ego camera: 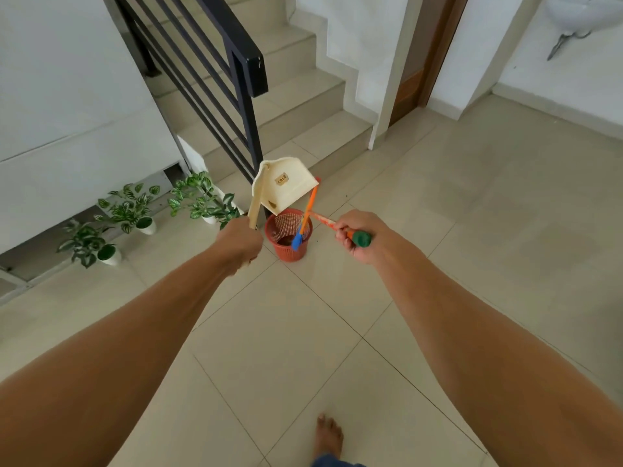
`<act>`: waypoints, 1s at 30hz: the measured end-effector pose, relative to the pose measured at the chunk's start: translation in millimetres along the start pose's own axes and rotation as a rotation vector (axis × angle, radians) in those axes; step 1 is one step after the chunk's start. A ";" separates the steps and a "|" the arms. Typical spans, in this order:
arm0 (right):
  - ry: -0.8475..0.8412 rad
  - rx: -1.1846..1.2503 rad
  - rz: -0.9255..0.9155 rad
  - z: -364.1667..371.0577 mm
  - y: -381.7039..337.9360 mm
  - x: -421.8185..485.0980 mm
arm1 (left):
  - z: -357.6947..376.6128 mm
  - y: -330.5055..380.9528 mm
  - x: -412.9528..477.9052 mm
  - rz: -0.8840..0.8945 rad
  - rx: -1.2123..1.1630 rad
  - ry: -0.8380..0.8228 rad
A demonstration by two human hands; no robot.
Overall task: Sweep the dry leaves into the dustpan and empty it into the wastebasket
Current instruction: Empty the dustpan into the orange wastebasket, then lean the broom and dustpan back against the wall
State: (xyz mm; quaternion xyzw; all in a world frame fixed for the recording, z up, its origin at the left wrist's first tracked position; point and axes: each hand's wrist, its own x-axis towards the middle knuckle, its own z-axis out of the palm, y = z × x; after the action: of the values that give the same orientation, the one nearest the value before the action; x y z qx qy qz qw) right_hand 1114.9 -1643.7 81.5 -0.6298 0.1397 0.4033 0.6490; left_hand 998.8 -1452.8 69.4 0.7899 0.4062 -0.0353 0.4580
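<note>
Emptying step, read left to right. Potted plants stand along the wall at far left. The left hand is closed round the long handle of the dustpan, which is raised and tipped, its lower corner directly above the rim of the wastebasket on the floor at the foot of the stairs. A small brown scrap clings near that lower corner. A dark brown mass lies in the bottom of the basket, probably the leaves, though it is too small to confirm.

An orange rod with a blue tip slants down into the basket. It crosses the broom handle, and whether the two are one tool cannot be told. The right hand grips the green end of that handle.

To finish well, hold the pan's corner inside the rim, steepen the tilt and tap lightly so the last scrap drops in, not onto the tiles. Keep the broom clear of the light basket, which would probably tip easily.
</note>
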 end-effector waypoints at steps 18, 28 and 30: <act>-0.050 -0.076 -0.015 1.3 -31.9 1.3 | -34.2 19.2 4.3 -0.221 -0.186 0.005; -0.046 -0.139 -0.006 84.8 18.6 -63.6 | -120.0 -39.9 -49.1 -0.270 -0.318 -0.065; -0.054 -0.177 -0.003 111.0 39.0 -80.0 | -142.6 -63.6 -66.3 -0.274 -0.352 -0.072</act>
State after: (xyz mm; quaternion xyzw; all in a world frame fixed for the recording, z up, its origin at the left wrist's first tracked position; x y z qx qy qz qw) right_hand 1000.5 -1572.8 127.7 -0.6737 0.0852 0.4300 0.5950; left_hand 866.6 -1370.1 135.9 0.6333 0.4932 -0.0538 0.5940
